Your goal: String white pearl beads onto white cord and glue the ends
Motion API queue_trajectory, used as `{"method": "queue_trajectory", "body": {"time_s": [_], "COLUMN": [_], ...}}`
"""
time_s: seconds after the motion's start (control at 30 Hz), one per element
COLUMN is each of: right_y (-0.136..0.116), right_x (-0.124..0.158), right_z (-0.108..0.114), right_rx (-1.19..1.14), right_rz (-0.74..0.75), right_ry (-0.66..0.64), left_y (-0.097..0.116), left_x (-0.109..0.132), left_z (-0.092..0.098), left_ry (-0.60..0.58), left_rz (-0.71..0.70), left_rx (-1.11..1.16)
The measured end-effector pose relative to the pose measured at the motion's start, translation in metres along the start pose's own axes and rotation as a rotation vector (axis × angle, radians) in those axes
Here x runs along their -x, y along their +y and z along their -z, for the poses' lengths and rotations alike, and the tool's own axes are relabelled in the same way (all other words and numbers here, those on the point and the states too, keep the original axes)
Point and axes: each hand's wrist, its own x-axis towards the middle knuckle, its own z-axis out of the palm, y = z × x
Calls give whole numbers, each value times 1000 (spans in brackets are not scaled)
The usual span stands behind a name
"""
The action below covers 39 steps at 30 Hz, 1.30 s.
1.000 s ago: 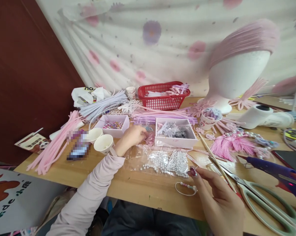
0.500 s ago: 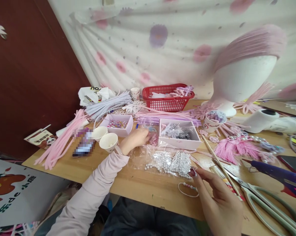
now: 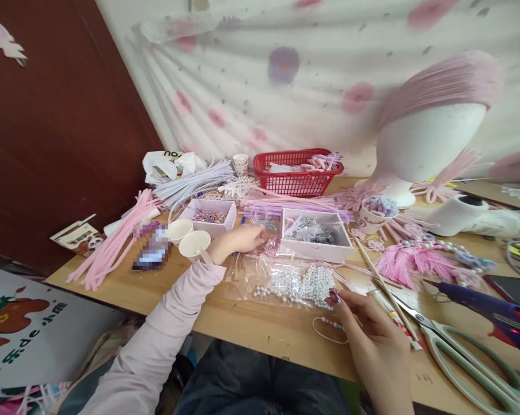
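Note:
My left hand (image 3: 241, 238) reaches across the desk to the small clear bag of pink beads (image 3: 270, 246). Its fingers are bunched together at the bag, and whatever lies between the fingertips is too small to see. Near the desk's front edge my right hand (image 3: 372, 334) pinches thumb and forefinger on a thin white cord with a few pink and pale beads (image 3: 331, 323). Part of that cord runs behind the thumb; its loose loop hangs over the desk. Between the hands lies a clear bag of white pearl beads (image 3: 303, 285), some of them spilling at its left.
Two paper cups (image 3: 194, 245) stand beside my left wrist. White boxes of mixed beads (image 3: 230, 222) and charms (image 3: 318, 251) sit behind. On the right lie scissors (image 3: 454, 346), a wooden stick (image 3: 384, 288) and a glue gun (image 3: 479, 302). A red basket (image 3: 292, 184) stands at the back.
My right hand has shifted slightly left and up, still pinching the cord. The left hand stays at the pink beads. The camera view has tilted a little.

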Motion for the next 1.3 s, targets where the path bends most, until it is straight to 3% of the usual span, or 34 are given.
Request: {"method": "queue_trajectory", "body": {"time_s": [0.23,0.37,0.47,0.57,0.63,0.7,0.83,0.93,1.07,1.3], "right_y": [-5,-7,-5,1,2,-2,-28,-49,-62,-59], "right_x": [-2,-1,0,2,3,5,8,10,17,25], "right_z": [0,0,1,3,5,6,4,-1,-14,-30], "right_rx": [7,20,22,61,90,100,37,-39,-39,-76], "right_rz": [-37,-35,-2,77,147,211,340,410,432,348], "right_ry": [42,53,28,-32,-64,-106,-312,-479,-559,-497], "left_y": [0,5,12,25,38,51,72,79,82,84], "left_x": [9,23,41,66,84,97,109,107,105,110], "left_z": [6,12,12,-2,-20,-44,-88,-103,-104,-115], "left_ry": [45,206,412,655,780,849,661,500,332,202], "left_rz": [10,48,72,127,147,50,4,14,15,72], "left_rx": [221,236,199,169,222,632,1514,1929,2136,2258]}}
